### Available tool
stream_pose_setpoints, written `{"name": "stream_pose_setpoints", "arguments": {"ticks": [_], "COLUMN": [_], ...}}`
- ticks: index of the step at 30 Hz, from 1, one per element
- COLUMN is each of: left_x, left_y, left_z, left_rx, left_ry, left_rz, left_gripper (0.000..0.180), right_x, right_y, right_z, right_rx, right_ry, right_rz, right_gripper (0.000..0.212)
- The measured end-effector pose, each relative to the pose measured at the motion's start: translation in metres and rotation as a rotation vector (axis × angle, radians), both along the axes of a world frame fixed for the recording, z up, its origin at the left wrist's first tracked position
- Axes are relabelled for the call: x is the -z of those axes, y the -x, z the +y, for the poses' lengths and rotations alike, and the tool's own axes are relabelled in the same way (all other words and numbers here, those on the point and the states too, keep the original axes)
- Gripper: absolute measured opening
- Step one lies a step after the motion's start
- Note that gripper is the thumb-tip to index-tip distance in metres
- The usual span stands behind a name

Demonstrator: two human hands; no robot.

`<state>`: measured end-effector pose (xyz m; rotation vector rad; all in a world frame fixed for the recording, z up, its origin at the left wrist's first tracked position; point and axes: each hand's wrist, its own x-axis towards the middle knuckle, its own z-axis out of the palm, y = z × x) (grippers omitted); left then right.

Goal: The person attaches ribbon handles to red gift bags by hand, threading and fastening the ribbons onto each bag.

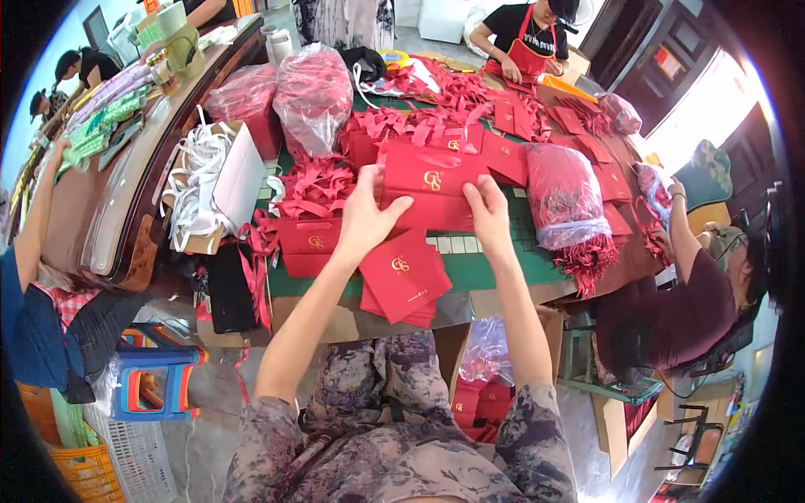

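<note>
Above the green cutting mat (314, 287), my left hand (369, 216) and my right hand (490, 210) grip opposite sides of a red paper gift bag (423, 201) with a gold emblem. Both thumbs lie on its front, while most of my other fingers are hidden behind it. A pile of flat red bags (406, 268) lies close to the table's front edge, just right of my left forearm. Beside my left hand are more red bags (312, 243) and a heap of red ribbon handles (317, 186).
A carton of white ribbons (201, 189) stands on the left. Plastic-wrapped red bundles (312, 96) sit behind it, another wrapped bundle (570, 194) at right. Co-workers sit left and right; a person in a red apron (537, 52) works across the table. Blue stools (158, 377) stand lower left.
</note>
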<state>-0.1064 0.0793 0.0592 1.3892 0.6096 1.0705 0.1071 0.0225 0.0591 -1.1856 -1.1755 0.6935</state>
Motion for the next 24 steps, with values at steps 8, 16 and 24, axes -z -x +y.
{"name": "stream_pose_setpoints", "arguments": {"ticks": [8, 16, 24], "left_x": [0.062, 0.100, 0.095], "left_y": [0.031, 0.028, 0.036], "left_z": [-0.103, -0.138, -0.133], "left_rx": [-0.468, -0.339, -0.284], "left_ry": [-0.471, -0.379, -0.378], "left_rz": [0.599, 0.793, 0.798], "left_gripper": [0.066, 0.112, 0.111], "right_x": [0.067, 0.090, 0.064], "right_y": [0.019, 0.015, 0.023], "right_z": [0.043, 0.024, -0.102], "right_rx": [0.107, 0.227, 0.295], "right_ry": [0.014, 0.115, 0.244], "right_rz": [-0.261, -0.555, -0.645], "right_gripper": [0.007, 0.023, 0.027]}}
